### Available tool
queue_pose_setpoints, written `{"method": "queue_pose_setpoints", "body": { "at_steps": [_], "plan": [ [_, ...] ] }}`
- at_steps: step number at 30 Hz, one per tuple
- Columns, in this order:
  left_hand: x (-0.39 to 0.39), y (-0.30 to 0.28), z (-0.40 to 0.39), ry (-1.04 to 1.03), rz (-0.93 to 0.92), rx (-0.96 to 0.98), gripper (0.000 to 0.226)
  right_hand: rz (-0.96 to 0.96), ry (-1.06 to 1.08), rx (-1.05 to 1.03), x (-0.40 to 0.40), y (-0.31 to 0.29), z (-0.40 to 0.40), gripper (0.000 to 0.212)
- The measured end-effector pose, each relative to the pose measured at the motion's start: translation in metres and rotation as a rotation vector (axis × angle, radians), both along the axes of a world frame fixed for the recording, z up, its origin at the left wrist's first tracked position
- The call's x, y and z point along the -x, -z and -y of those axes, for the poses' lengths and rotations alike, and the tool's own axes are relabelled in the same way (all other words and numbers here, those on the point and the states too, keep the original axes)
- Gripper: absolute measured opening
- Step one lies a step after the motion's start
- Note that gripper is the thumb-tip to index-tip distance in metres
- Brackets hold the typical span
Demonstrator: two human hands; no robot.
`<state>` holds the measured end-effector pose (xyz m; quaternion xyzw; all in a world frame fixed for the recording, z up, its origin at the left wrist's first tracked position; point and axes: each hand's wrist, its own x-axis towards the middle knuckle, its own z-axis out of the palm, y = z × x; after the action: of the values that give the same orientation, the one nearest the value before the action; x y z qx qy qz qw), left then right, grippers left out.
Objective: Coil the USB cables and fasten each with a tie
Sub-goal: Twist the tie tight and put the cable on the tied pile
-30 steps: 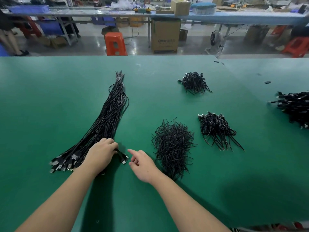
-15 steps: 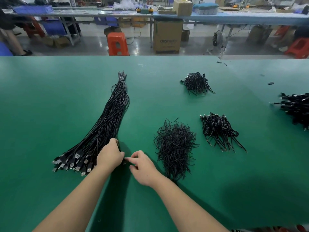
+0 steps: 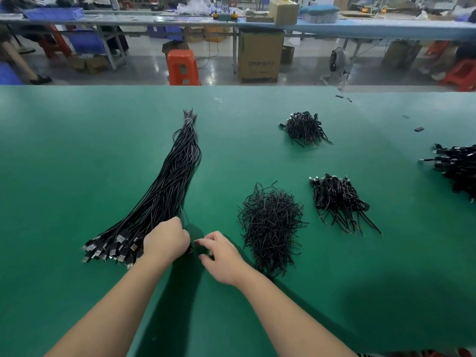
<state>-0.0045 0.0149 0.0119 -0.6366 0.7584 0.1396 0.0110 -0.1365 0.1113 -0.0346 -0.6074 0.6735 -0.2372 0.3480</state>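
A long bundle of straight black USB cables (image 3: 171,184) lies on the green table (image 3: 77,155), bound at its far end, with the plugs fanned out at the near left. My left hand (image 3: 166,239) rests at the bundle's plug end, its fingers curled round a single cable whose plug peeks out beside the hand. My right hand (image 3: 222,256) hovers just right of it, fingers loosely curled and spread, holding nothing that I can see. A heap of thin black ties (image 3: 270,228) lies right of my right hand.
Piles of coiled black cables lie at the middle right (image 3: 337,199), further back (image 3: 305,128) and at the right edge (image 3: 458,168). Small black bits (image 3: 418,129) dot the far right. Beyond the table's far edge are an orange stool (image 3: 183,67) and a cardboard box (image 3: 260,57).
Half a second ago my right fingers met my left hand at the cable's plug. They have since come away slightly to the right and spread. My left hand has stayed on the bundle.
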Motion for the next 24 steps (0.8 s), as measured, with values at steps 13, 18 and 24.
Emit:
{"method": "queue_pose_setpoints", "body": {
  "at_steps": [13, 18, 24],
  "plan": [
    [0.023, -0.041, -0.028, 0.518, 0.420, -0.022, 0.020, 0.076, 0.009, 0.043, 0.005, -0.003, -0.002, 0.055],
    [0.024, -0.071, -0.034, 0.669, 0.397, -0.191, 0.018, 0.138, 0.033, 0.124, 0.004, -0.002, -0.007, 0.024],
    [0.002, -0.076, -0.012, 0.458, -0.303, -0.345, 0.012, 0.152, 0.083, 0.068, 0.003, -0.010, -0.007, 0.023]
  ]
}}
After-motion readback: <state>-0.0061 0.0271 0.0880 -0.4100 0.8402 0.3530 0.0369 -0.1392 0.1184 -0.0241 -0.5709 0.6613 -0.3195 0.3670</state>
